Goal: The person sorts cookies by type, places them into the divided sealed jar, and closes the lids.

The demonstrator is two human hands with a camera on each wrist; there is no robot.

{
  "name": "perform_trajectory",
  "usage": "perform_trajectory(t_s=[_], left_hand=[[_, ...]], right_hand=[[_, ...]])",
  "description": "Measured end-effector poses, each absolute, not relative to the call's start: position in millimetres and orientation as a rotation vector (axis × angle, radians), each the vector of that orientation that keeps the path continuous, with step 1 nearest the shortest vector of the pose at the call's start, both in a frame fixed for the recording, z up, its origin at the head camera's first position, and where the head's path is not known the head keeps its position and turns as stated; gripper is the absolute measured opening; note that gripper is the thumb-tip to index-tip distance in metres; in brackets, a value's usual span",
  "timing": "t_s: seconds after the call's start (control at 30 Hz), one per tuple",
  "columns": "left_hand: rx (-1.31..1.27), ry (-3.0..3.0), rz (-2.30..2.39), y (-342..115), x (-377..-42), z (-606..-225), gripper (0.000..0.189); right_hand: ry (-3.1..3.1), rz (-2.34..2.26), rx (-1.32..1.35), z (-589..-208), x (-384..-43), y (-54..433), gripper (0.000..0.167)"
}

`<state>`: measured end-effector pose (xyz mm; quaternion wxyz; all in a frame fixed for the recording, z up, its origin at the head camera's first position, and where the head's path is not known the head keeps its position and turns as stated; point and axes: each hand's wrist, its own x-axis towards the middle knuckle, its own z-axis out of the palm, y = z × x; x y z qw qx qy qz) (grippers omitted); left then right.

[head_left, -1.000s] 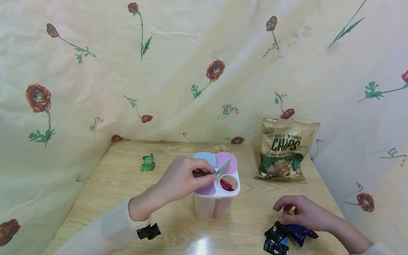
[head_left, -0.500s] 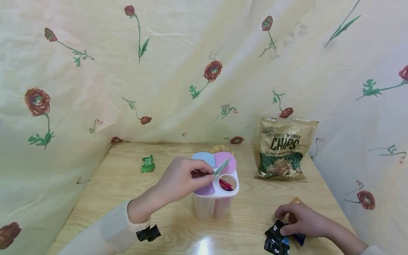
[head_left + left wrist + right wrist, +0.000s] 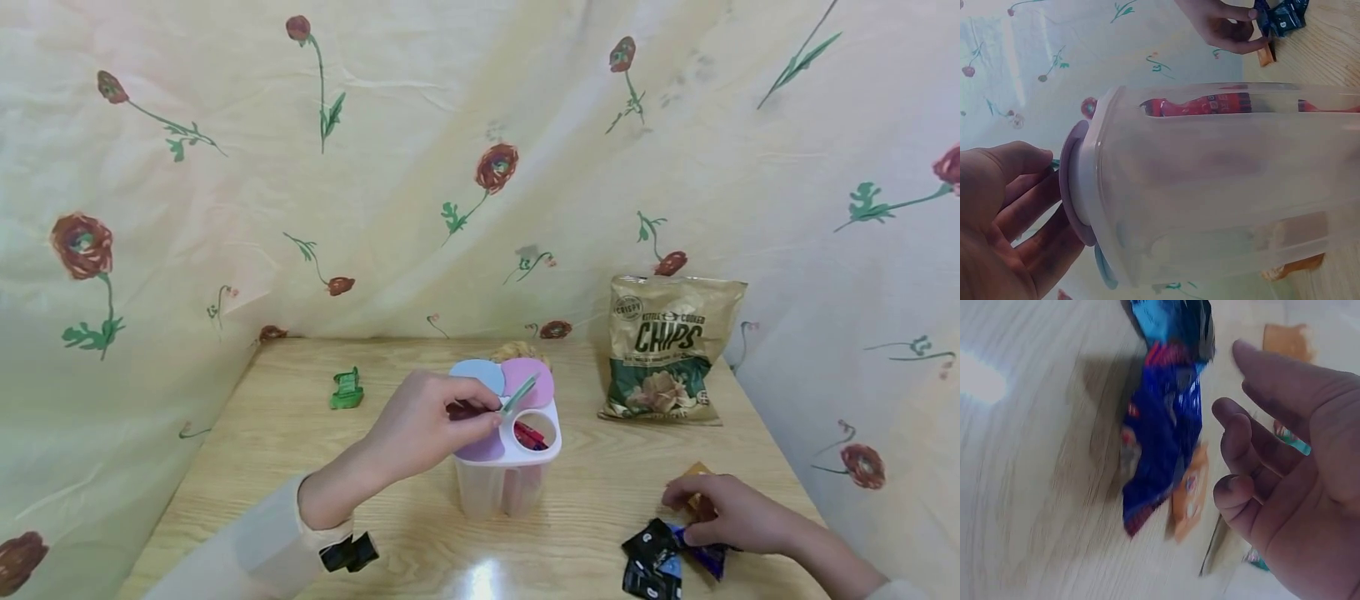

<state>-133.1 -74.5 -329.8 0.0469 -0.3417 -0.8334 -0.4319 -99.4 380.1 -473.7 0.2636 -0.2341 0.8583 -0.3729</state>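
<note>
My left hand [image 3: 420, 417] pinches a pale green round lid [image 3: 521, 393] between thumb and fingers, tilted above a clear container [image 3: 495, 487]. Its white top carries blue [image 3: 477, 375], pink [image 3: 534, 379] and purple [image 3: 480, 448] lids. Through the uncovered round opening show red wrapped snacks [image 3: 529, 435]; their red wrapper [image 3: 1200, 105] also shows in the left wrist view. My right hand [image 3: 738, 517] hovers over small packets at the table's right, fingers loosely bent. A dark blue packet [image 3: 1163, 434] lies beside the fingertips, apart from them in the right wrist view.
A bag of chips [image 3: 667, 358] stands at the back right. A green wrapped piece [image 3: 347, 388] lies at the back left. Black packets [image 3: 647, 550] and an orange packet [image 3: 699, 469] lie around my right hand. Floral cloth [image 3: 390, 167] hangs behind the wooden table [image 3: 285, 450].
My right hand moves down, then slightly right over the packets, shifting the dark blue one. My left hand keeps hold of the green lid in about the same place.
</note>
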Motion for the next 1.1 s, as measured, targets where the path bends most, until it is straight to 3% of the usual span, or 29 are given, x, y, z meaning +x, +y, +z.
perform_trajectory(t_s=[0.27, 1.1], left_hand=[[-1.051, -2.539, -1.323, -74.8, -133.7, -329.9, 0.004], [-1.045, -2.525, -1.318, -75.0, -134.2, -330.3, 0.006]], right_hand=[[2.313, -0.929, -0.558, -479.5, -96.9, 391.7, 0.04], [2.436, -0.751, -0.579, -464.8, -109.6, 387.1, 0.019]])
